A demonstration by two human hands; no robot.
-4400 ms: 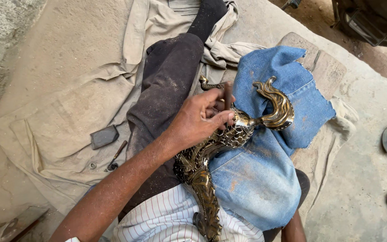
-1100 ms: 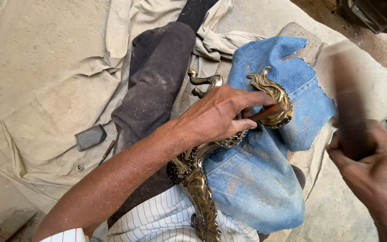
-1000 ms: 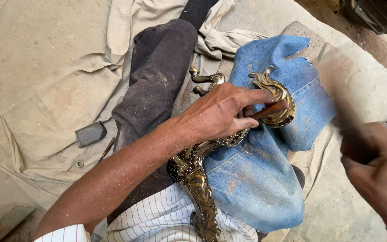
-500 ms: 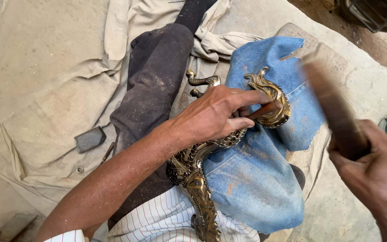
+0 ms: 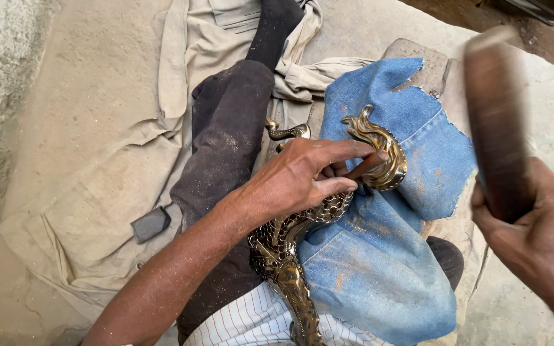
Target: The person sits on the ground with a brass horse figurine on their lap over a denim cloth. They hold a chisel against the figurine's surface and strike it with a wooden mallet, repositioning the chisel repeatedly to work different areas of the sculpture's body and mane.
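— What's the left hand [image 5: 302,179] got hold of?

— A thin dark punch [image 5: 361,168], pinched shut between thumb and fingers. Its tip sits on the curled head of the brass snake-like casting [image 5: 379,154], just beyond the fingertips.

— And the casting itself?

— It lies on the blue denim cloth [image 5: 386,275] over the person's lap. Its long axis runs from the head at the fingertips back under the palm and wrist toward the striped shirt [image 5: 251,323], so the body trails toward the person and the head points away.

— The right hand [image 5: 540,237]?

— Closed around a dark wooden mallet [image 5: 495,122], blurred, raised well apart to the right of the punch and above it. The left hand is the one on the casting; the right touches only the mallet.

— Anything underneath?

— A tan cloth [image 5: 97,192] spread on the ground, and a dark trouser leg [image 5: 226,141] left of the grip.
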